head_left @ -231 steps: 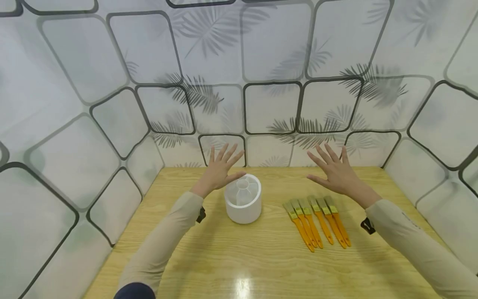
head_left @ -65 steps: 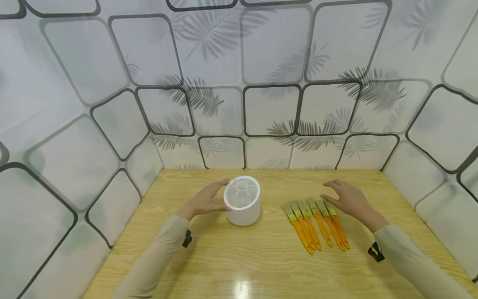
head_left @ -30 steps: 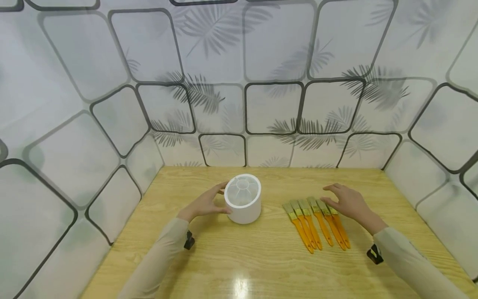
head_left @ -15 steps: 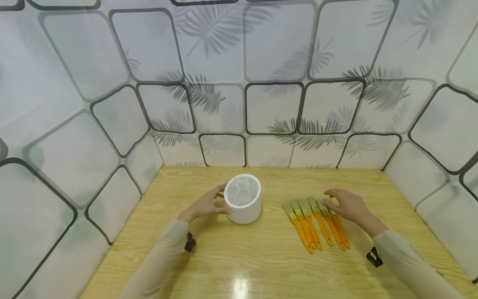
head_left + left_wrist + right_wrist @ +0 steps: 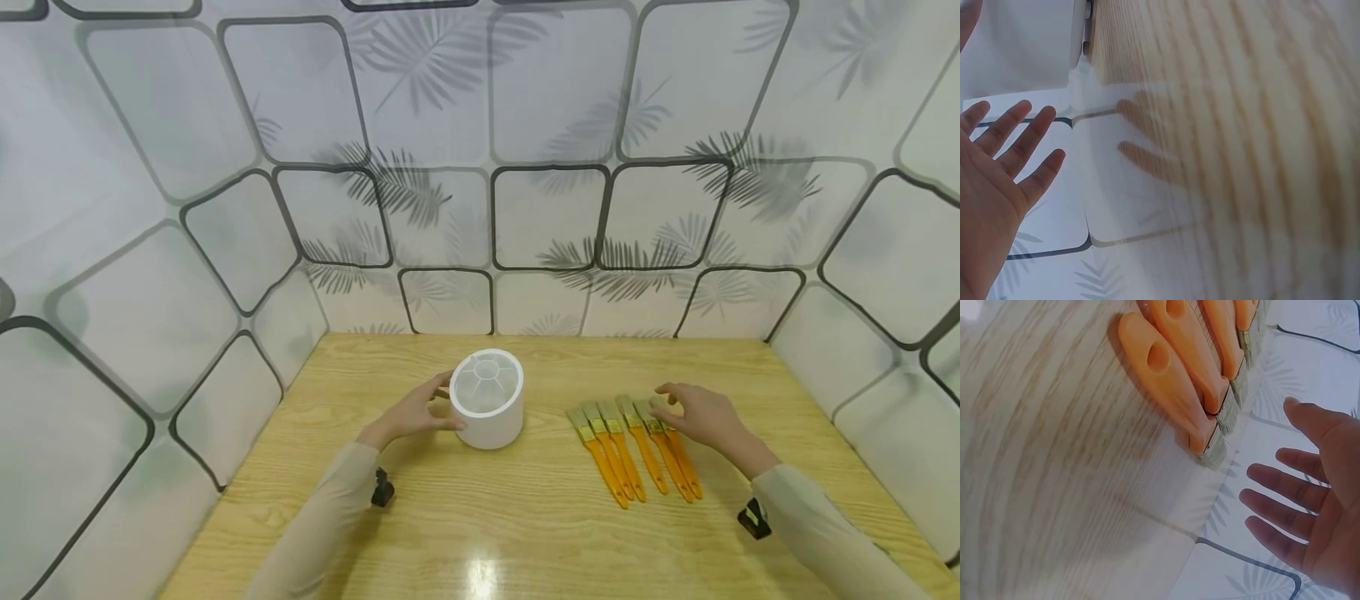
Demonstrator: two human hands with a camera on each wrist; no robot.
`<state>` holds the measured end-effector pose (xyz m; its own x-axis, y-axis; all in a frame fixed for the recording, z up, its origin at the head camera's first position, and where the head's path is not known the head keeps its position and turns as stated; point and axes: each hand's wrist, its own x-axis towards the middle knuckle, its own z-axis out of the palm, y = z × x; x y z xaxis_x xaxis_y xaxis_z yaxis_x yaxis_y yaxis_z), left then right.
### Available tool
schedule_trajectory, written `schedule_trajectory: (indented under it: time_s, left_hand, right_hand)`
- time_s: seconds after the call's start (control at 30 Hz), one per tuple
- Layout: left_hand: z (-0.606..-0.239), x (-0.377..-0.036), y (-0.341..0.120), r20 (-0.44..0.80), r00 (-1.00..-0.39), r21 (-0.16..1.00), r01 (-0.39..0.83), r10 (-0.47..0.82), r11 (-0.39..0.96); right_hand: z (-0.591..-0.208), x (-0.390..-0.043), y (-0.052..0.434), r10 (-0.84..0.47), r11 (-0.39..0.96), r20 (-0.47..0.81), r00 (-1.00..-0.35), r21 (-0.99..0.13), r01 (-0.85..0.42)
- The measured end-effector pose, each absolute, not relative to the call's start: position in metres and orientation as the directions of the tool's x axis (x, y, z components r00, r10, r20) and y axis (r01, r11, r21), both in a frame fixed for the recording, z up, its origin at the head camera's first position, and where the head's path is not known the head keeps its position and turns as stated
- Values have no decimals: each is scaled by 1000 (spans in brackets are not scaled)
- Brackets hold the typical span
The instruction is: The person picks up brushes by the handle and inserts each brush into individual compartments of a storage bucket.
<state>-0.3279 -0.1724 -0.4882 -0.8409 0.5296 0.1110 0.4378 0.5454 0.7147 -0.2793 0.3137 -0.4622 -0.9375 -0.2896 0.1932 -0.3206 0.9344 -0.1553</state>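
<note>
We note left hand slack by cup, right hand slack by brushes, nothing held. Close packing, we judge, could make one pull drag several

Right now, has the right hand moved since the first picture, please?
Yes: in the head view, the right hand dropped from partly overlapping the patterned backdrop to below the far edge of the wooden table.

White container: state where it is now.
In the head view, the white container stands on the table, between the left hand and, to its right, the orange-handled brushes.
</note>
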Motion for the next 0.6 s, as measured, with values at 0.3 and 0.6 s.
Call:
schedule_trajectory:
  time_s: [0.3, 0.6]
  left_hand:
    - [-488, -327, -172, 119, -843, 720, 438, 525, 539]
    - [-488, -326, -172, 118, -843, 717, 438, 525, 542]
  right_hand:
    - [-464, -278, 316, -262, 939, 154, -953, -189, -288]
    - [-465, -276, 319, -237, 943, 106, -966, -212, -255]
